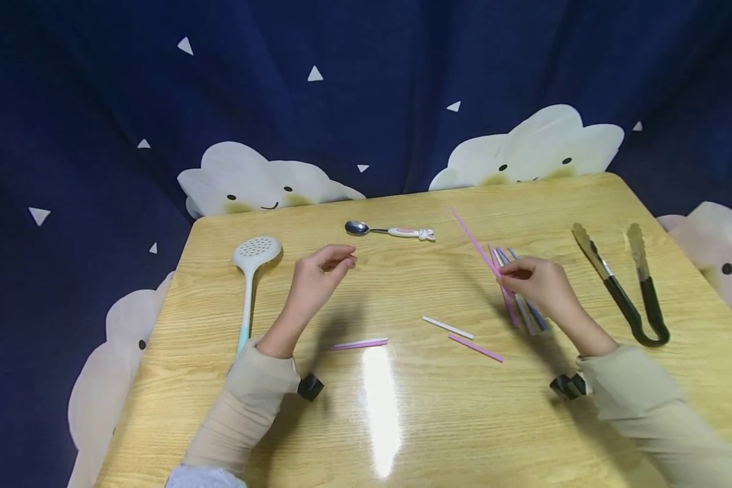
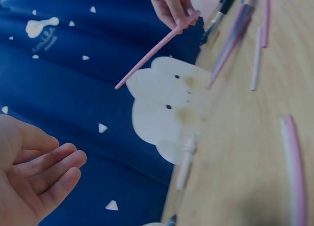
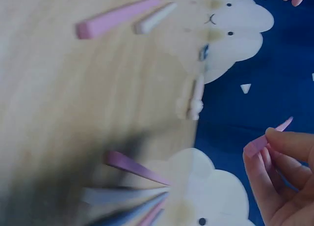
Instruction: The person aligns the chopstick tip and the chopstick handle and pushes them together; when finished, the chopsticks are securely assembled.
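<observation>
My right hand [image 1: 543, 286] pinches a long thin pink stick [image 1: 474, 238] between thumb and fingertips, raised over the table and slanting up to the far left. Beneath it, pink, white and blue sticks [image 1: 526, 316] lie in a loose fan, partly covered by the hand. Off to the left, my left hand [image 1: 318, 279] hovers with relaxed, slightly bent fingers and holds nothing. Between the hands and nearer me lie a white stick [image 1: 448, 327] and a shorter-looking pink stick [image 1: 476, 348]. A white and pink pair [image 1: 360, 344] rests side by side near my left forearm.
A white slotted skimmer [image 1: 256, 252] with a turquoise handle end lies at the left. Towards the back edge is a small spoon [image 1: 407, 232] with a rabbit-tipped handle. Black-handled tongs [image 1: 625, 301] lie spread at the right. A dark blue curtain [image 1: 372, 81] hangs behind the table.
</observation>
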The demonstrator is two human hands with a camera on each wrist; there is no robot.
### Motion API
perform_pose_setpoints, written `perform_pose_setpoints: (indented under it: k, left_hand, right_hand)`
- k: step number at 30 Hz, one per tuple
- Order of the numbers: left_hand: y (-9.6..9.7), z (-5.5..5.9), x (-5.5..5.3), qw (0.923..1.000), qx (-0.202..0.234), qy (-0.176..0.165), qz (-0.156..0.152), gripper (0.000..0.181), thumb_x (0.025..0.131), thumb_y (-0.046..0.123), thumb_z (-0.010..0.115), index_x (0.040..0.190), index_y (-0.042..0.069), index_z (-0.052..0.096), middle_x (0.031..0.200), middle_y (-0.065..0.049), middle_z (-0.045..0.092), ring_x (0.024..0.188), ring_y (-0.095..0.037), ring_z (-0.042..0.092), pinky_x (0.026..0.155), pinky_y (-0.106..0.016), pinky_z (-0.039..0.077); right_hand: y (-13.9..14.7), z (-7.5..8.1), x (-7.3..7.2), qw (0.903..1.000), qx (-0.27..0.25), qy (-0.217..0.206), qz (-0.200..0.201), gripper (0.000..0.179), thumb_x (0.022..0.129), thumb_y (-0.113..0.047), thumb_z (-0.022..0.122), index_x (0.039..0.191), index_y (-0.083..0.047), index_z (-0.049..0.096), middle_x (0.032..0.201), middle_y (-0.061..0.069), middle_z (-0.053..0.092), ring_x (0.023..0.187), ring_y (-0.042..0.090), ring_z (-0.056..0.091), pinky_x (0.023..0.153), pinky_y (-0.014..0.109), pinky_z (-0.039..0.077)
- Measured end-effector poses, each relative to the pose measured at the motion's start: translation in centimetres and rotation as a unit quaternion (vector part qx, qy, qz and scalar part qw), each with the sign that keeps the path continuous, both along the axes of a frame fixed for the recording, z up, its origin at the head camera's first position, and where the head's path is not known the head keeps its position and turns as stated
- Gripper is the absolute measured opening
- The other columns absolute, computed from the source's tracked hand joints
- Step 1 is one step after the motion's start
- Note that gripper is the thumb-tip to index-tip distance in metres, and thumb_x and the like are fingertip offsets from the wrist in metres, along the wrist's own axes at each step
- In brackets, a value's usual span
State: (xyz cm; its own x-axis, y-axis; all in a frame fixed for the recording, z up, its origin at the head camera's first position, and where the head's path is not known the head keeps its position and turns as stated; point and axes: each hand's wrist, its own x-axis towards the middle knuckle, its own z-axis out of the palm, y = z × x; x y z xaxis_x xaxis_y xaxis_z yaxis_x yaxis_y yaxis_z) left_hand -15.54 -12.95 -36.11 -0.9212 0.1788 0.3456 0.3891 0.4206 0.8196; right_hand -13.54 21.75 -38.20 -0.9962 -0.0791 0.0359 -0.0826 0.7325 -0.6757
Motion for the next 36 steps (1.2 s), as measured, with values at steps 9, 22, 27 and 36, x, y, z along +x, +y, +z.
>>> perform_pose_setpoints:
  k: [9,22,27,36]
  left_hand:
    - [-0.1,-2.4,0.5,0.9969,-0.024,-0.075,0.004,0.026,0.083,-0.001,0.058,0.109,-0.002,0.06,0.091,-0.014,0.066,0.082,-0.023,0.063,0.072,-0.028,0.051]
    - [-0.6,-4.2,1.4,0.9839,-0.106,-0.138,-0.038,0.023,0.086,0.009,0.059,0.107,0.003,0.063,0.1,-0.006,0.064,0.087,-0.019,0.06,0.075,-0.03,0.049]
    - [-0.8,-5.1,2.2,0.9641,-0.211,-0.12,-0.109,0.017,0.085,0.008,0.058,0.099,0.006,0.067,0.096,-0.002,0.062,0.084,-0.015,0.058,0.073,-0.027,0.048]
    - [-1.2,-6.7,4.3,0.9229,-0.342,-0.067,-0.163,0.015,0.083,0.015,0.063,0.096,0.009,0.068,0.091,0.0,0.062,0.081,-0.012,0.057,0.069,-0.026,0.048]
  right_hand:
    - [0.4,-2.8,-0.9,0.995,0.065,-0.076,0.005,0.017,0.082,-0.013,0.06,0.082,0.003,0.063,0.062,0.006,0.062,0.059,0.019,0.056,0.064,0.042,0.045]
    - [0.3,-3.9,-1.6,0.9864,0.143,-0.08,0.003,0.016,0.077,-0.009,0.057,0.083,0.006,0.056,0.053,0.003,0.055,0.055,0.021,0.053,0.058,0.041,0.044]
    - [0.1,-4.3,-1.7,0.9823,0.168,-0.083,-0.005,0.015,0.072,-0.006,0.056,0.082,0.003,0.051,0.061,0.009,0.054,0.059,0.026,0.052,0.051,0.038,0.041]
    - [-0.2,-4.2,-1.7,0.9755,0.207,-0.075,0.005,0.012,0.073,-0.009,0.058,0.074,-0.003,0.048,0.069,0.016,0.054,0.061,0.032,0.052,0.048,0.042,0.04]
